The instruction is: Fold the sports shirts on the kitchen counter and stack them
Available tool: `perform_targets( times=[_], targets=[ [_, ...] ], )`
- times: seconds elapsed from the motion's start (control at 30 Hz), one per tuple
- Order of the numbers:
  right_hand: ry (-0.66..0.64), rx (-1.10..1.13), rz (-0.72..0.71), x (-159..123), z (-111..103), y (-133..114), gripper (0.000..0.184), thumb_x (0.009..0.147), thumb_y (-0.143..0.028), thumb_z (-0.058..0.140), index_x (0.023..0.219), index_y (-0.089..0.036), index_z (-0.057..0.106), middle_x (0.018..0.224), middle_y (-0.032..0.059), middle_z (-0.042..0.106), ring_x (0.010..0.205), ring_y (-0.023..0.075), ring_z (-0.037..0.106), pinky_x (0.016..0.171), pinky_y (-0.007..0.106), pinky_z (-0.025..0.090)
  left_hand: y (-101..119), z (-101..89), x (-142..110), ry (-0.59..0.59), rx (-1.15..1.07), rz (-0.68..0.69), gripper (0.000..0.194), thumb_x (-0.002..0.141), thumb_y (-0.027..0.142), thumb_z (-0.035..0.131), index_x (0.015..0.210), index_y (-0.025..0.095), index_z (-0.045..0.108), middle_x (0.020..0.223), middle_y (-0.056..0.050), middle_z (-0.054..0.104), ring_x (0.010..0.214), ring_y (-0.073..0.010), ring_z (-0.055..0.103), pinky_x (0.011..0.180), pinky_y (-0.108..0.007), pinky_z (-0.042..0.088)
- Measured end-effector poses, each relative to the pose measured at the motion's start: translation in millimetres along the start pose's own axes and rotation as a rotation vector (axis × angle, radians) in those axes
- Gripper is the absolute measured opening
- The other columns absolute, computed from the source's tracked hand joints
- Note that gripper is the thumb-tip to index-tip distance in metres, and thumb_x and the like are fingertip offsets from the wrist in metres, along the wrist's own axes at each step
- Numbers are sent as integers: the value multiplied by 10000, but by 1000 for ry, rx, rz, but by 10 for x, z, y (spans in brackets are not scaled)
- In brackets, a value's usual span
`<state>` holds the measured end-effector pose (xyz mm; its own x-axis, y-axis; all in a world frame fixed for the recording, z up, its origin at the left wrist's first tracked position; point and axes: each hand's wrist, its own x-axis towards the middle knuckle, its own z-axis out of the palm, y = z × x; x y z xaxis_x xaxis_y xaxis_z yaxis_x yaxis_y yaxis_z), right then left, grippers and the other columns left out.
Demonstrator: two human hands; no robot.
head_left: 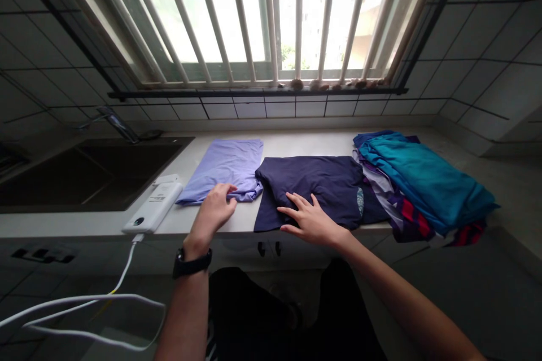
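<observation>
From where I stand, the head camera looks down along a person's two bare arms to a pale stone bench (292,144) under a barred window (241,11).

The left hand (215,208) is at the near right corner of a folded lavender shirt (222,172). Its fingers (228,194) are curled and closed over the gathered fold, seemingly pinching the cloth. A black wristwatch (192,262) sits on that wrist.

The right hand (311,220) is palm down over a navy T-shirt (305,192), which lies just right of the lavender shirt and is partly folded, with a small printed patch showing near its right side. Its fingers (296,203) are spread wide and open, lying on the navy cloth and gripping nothing.

Further right, a stacked pile of clothes (406,197) sits beside the navy T-shirt, with a teal garment (423,180) on top and striped red and purple cloth showing beneath.

At the left of the bench, a white power bank (152,207) lies near the lavender shirt, and a white cable (84,302) hangs from it over the near edge. Beyond it is a dark sink (93,175) with a metal faucet (121,124). Small brown lumps (322,86) sit along the window ledge, too indistinct to name. Tiled walls (55,67) flank the window.
</observation>
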<state>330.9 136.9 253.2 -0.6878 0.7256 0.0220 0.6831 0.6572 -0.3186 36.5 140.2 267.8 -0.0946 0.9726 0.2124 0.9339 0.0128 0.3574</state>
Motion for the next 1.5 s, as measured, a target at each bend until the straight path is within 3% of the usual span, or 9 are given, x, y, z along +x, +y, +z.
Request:
perform_targets(
  times=[0.2, 0.33, 0.43, 0.63, 0.83, 0.93, 1.13, 1.27, 1.5],
  targets=[
    [47, 126, 76, 322, -593, 732, 552, 1064, -410, 468, 1580, -217, 470, 1595, 117, 513, 1467, 240, 489, 1232, 383, 372, 787, 265, -437, -142, -160, -63, 495, 863, 507, 679, 1214, 161, 646, 1041, -120, 742, 1007, -289, 728, 907, -376, 566],
    [6, -98, 460, 451, -722, 1340, 643, 1032, -433, 528, 1621, -210, 402, 1705, 140, 327, 1556, 307, 347, 1247, 484, 332, 1262, 507, -438, -2, -67, -219, 794, 867, 579, 684, 1456, 85, 486, 1236, -230, 655, 1199, -383, 661, 991, -463, 537],
    [-25, -177, 546, 397, -650, 1529, 626, 1070, -521, 398, 1624, -230, 401, 1717, 130, 302, 1572, 317, 307, 1240, 537, 317, 1430, 613, -306, -19, -94, -180, 587, 911, 340, 638, 1427, 91, 511, 1203, -209, 650, 1093, -329, 698, 928, -414, 562],
    [-3, -289, 587, 79, -621, 1416, 600, 1059, -533, 398, 1558, -218, 510, 1603, 175, 485, 1439, 349, 487, 1143, 512, 426, 1193, 426, 395, 16, -188, 104, 387, 802, 48, 528, 1129, 170, 697, 1123, -123, 724, 1084, -265, 693, 1010, -370, 535],
    [-26, -284, 568, -282, -689, 1000, 504, 1059, -494, 410, 1188, -161, 766, 1255, 200, 722, 1135, 349, 702, 949, 437, 546, 987, 196, 1084, 99, -184, 176, 562, 772, 16, 504, 1307, 119, 645, 1285, -150, 697, 1227, -260, 652, 1129, -399, 474],
    [43, -232, 489, -395, -679, 884, 441, 1064, -411, 419, 1049, -182, 795, 1125, 171, 759, 1059, 321, 733, 935, 412, 558, 958, 169, 893, 12, -176, 268, 484, 828, 98, 570, 1299, 150, 670, 1325, -134, 684, 1258, -256, 637, 1147, -401, 466],
    [123, -58, 117, -517, -375, 835, 577, 990, -510, 593, 1507, -256, 566, 1606, 128, 494, 1446, 326, 509, 1171, 502, 451, 798, 308, -95, -382, -237, 609, 613, 743, 337, 860, 1329, 256, 701, 1464, -112, 631, 1333, -294, 608, 1135, -425, 489],
    [44, -172, 265, -593, -118, 586, 602, 1040, -536, 483, 1584, -279, 473, 1687, 121, 371, 1549, 370, 347, 1168, 629, 404, 633, 410, -377, -325, -224, 676, 411, 893, 195, 711, 1293, 287, 727, 1500, -99, 612, 1431, -289, 528, 1175, -499, 452],
    [25, -141, 201, -835, -180, 285, 642, 985, -544, 594, 1555, -258, 521, 1625, 174, 461, 1438, 387, 500, 1092, 574, 497, 361, 274, -450, -231, -198, 592, 386, 854, 120, 638, 1201, 249, 748, 1407, -93, 675, 1320, -252, 619, 1179, -462, 458]
  ],
)
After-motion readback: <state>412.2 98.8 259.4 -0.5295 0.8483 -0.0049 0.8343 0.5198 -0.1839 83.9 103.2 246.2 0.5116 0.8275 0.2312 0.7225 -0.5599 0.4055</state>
